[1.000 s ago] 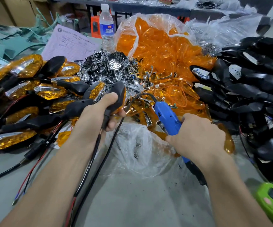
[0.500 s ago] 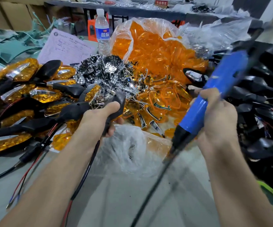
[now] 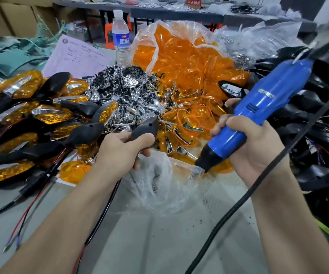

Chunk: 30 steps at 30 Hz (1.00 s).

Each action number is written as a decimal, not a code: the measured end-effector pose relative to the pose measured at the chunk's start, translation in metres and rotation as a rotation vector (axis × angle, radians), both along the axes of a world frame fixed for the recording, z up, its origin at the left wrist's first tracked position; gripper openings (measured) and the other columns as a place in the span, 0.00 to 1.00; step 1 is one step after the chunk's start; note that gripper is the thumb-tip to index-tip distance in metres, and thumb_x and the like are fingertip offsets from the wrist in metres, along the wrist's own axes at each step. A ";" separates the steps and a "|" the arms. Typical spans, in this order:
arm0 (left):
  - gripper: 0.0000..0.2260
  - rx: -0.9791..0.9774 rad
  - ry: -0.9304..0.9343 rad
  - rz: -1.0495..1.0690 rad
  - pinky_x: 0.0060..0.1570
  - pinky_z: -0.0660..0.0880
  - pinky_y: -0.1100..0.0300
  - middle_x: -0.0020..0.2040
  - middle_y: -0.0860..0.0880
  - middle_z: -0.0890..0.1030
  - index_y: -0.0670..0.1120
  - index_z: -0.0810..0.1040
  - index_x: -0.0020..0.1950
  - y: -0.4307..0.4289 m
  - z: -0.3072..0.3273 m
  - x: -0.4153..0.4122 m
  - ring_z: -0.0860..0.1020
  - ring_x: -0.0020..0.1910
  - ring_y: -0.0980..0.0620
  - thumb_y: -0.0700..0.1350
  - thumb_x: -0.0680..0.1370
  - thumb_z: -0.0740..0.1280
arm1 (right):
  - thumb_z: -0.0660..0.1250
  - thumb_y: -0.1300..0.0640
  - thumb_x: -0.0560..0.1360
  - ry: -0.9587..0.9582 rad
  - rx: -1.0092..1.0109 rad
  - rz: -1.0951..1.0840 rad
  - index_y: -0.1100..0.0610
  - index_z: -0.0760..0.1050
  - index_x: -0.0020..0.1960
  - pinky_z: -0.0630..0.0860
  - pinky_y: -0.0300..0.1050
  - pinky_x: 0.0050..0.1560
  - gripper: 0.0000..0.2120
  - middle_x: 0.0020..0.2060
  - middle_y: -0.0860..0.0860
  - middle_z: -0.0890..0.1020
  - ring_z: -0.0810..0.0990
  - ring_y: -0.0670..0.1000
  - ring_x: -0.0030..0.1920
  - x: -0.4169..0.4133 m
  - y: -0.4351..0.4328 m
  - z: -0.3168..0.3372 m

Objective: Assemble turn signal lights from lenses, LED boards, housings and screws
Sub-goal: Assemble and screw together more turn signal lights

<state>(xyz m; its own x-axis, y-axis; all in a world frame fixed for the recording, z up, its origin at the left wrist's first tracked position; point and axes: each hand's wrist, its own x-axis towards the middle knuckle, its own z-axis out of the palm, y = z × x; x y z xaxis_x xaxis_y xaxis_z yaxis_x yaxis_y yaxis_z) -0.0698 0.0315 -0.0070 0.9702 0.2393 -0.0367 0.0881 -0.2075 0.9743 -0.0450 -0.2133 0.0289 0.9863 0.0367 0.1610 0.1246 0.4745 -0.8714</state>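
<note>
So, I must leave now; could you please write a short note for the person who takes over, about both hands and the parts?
Left hand grips a black housing, wires hanging below it.
Right hand grips the blue electric screwdriver, tip down, apart from the housing.
Finished lights are piled on the left, chrome parts in the middle, orange lenses in the bag behind, bare housings on the right.
Done: the left pile.
Left: probably screw the held unit, then assemble the remaining parts.
</note>
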 end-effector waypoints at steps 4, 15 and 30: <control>0.11 0.179 -0.015 0.005 0.25 0.70 0.64 0.28 0.48 0.82 0.47 0.85 0.33 -0.001 -0.001 -0.003 0.74 0.23 0.54 0.52 0.70 0.79 | 0.61 0.72 0.74 0.073 0.329 -0.163 0.57 0.72 0.50 0.78 0.51 0.49 0.12 0.34 0.54 0.75 0.78 0.53 0.35 0.008 -0.001 -0.011; 0.15 0.300 0.037 0.025 0.30 0.72 0.57 0.30 0.49 0.83 0.54 0.87 0.37 -0.011 -0.004 -0.008 0.74 0.26 0.56 0.62 0.58 0.74 | 0.63 0.71 0.75 0.037 0.702 -0.065 0.57 0.74 0.65 0.78 0.52 0.57 0.21 0.39 0.53 0.77 0.79 0.53 0.39 0.010 -0.001 -0.019; 0.08 0.441 -0.010 0.117 0.28 0.71 0.62 0.29 0.60 0.81 0.79 0.75 0.34 -0.020 0.004 -0.014 0.78 0.40 0.66 0.66 0.60 0.70 | 0.62 0.70 0.75 -0.070 0.553 0.091 0.52 0.73 0.56 0.74 0.50 0.65 0.16 0.43 0.50 0.78 0.79 0.51 0.47 0.003 0.009 -0.023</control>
